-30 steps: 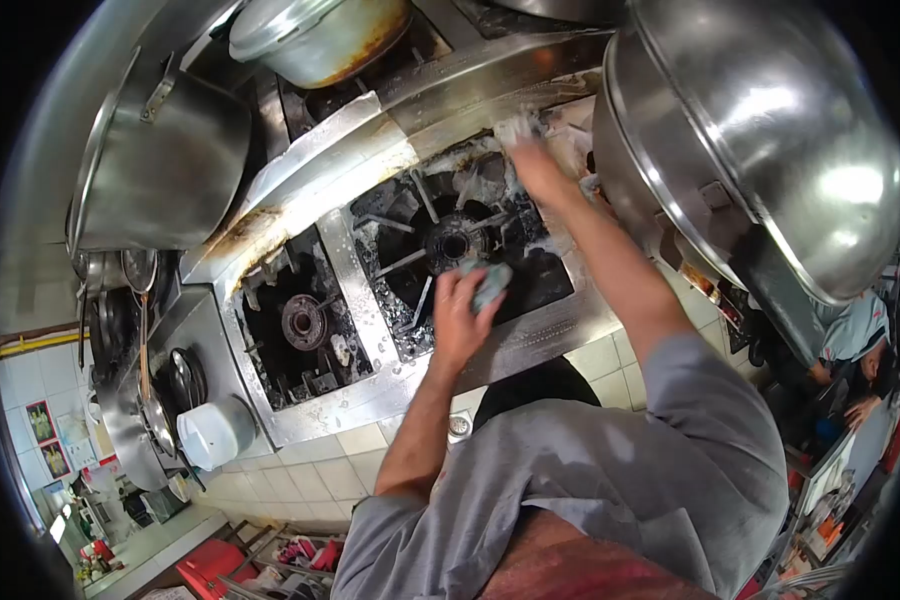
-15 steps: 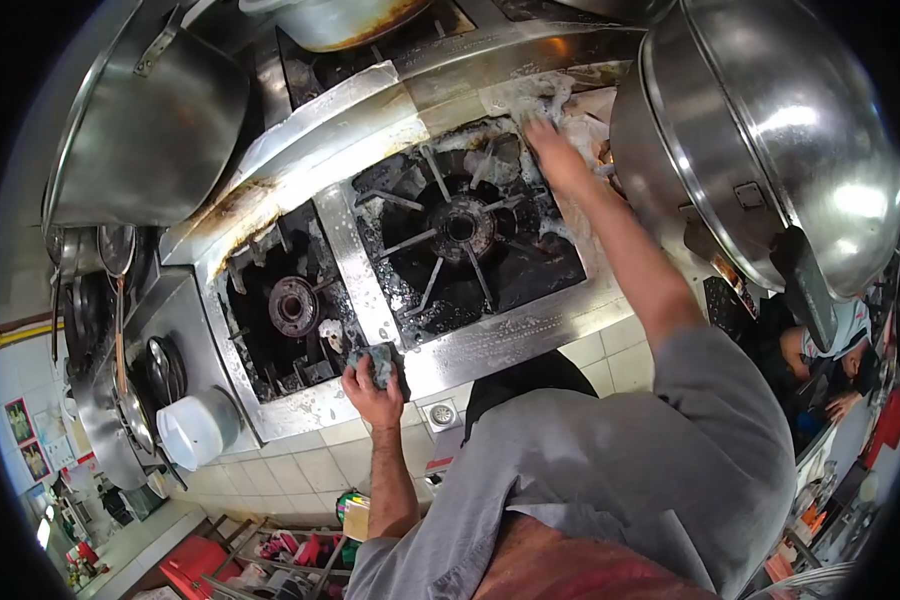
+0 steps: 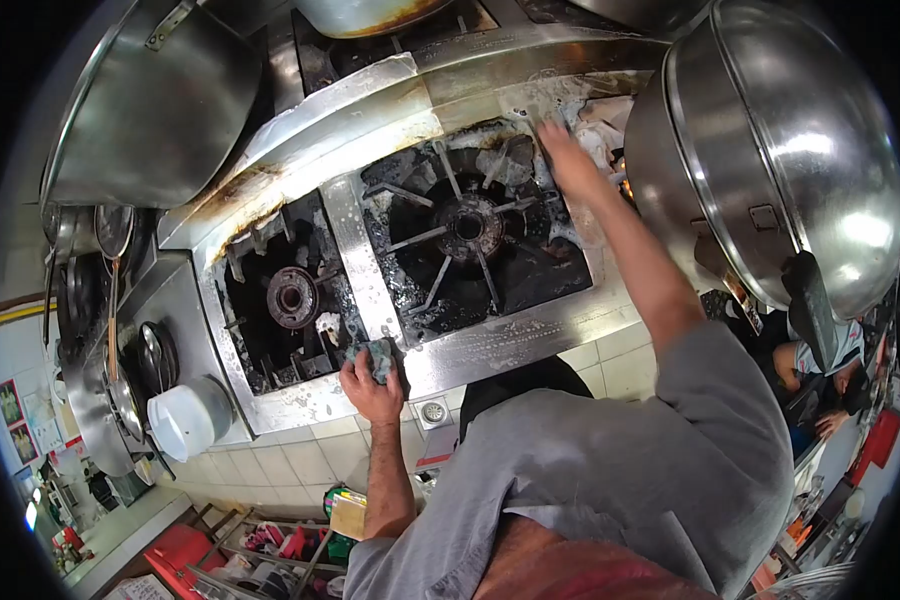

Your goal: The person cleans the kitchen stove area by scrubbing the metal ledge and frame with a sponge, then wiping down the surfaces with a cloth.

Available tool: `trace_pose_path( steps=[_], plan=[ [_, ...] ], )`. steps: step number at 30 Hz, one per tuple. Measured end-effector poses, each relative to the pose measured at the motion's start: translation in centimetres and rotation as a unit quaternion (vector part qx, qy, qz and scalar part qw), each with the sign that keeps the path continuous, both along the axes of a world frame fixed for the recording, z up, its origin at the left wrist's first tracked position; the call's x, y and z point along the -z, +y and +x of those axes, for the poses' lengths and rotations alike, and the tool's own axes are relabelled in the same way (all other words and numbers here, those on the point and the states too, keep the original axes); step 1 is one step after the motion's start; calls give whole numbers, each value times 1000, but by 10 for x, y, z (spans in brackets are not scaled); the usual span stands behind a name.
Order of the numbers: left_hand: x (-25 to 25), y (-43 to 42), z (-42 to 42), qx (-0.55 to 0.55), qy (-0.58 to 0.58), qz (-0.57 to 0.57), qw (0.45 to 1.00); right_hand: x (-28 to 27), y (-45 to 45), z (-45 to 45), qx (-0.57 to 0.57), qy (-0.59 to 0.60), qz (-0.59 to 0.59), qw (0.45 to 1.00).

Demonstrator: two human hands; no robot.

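Note:
A steel gas stove (image 3: 500, 340) with two visible burners is wet and streaked with suds. My left hand (image 3: 372, 390) is closed around a grey-green scouring pad (image 3: 378, 360) on the front ledge, by the strip between the burners. My right hand (image 3: 568, 155) reaches to the back right corner of the larger burner (image 3: 469, 229), touching the foamy rim (image 3: 540, 100). Its fingers are blurred, and I cannot make out whether anything is under them. The smaller burner (image 3: 292, 293) lies left, with whitish residue (image 3: 327, 326) beside it.
Large steel bowls (image 3: 820, 150) stand on the right, close to my right arm. A big steel pot (image 3: 155, 110) is at the back left. A white plastic tub (image 3: 190, 418) sits left of the stove near hanging pans. Another person's hand (image 3: 832, 424) shows at far right.
The whole view has shifted slightly. My right hand stays by the back right corner, blurred in both frames. My left hand keeps its place with the scouring pad.

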State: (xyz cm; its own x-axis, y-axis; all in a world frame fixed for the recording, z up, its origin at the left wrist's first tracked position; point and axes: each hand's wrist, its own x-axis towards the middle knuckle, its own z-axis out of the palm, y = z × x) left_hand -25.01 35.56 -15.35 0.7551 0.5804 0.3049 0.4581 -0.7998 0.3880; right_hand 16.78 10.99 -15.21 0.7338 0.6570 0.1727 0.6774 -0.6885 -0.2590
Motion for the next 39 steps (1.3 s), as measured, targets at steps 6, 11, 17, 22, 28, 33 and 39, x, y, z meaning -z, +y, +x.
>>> trace_pose_path(
  steps=[6, 11, 17, 22, 28, 33, 39],
  plan=[
    [-4, -1, -1, 12, -1, 10, 1000, 30, 18, 37, -5, -37, 58, 998],
    [-3, -1, 1, -7, 1, 7, 1000, 5, -84, -125, 18, 107, -23, 994],
    [-2, -2, 1, -13, 13, 10, 1000, 15, 40, 59, 31, -24, 58, 998],
    [-4, -1, 1, -4, 7, 22, 1000, 6, 13, 2, 30, -12, -68, 997],
    [2, 0, -3, -19, 2, 5, 1000, -2, -35, -91, 28, -39, -88, 995],
    [3, 0, -1, -13, -3, 5, 1000, 5, 51, 71, 61, 52, 40, 996],
    [4, 2, -1, -15, -2, 9, 1000, 5, -43, -69, -12, 13, -38, 999]
  ],
)
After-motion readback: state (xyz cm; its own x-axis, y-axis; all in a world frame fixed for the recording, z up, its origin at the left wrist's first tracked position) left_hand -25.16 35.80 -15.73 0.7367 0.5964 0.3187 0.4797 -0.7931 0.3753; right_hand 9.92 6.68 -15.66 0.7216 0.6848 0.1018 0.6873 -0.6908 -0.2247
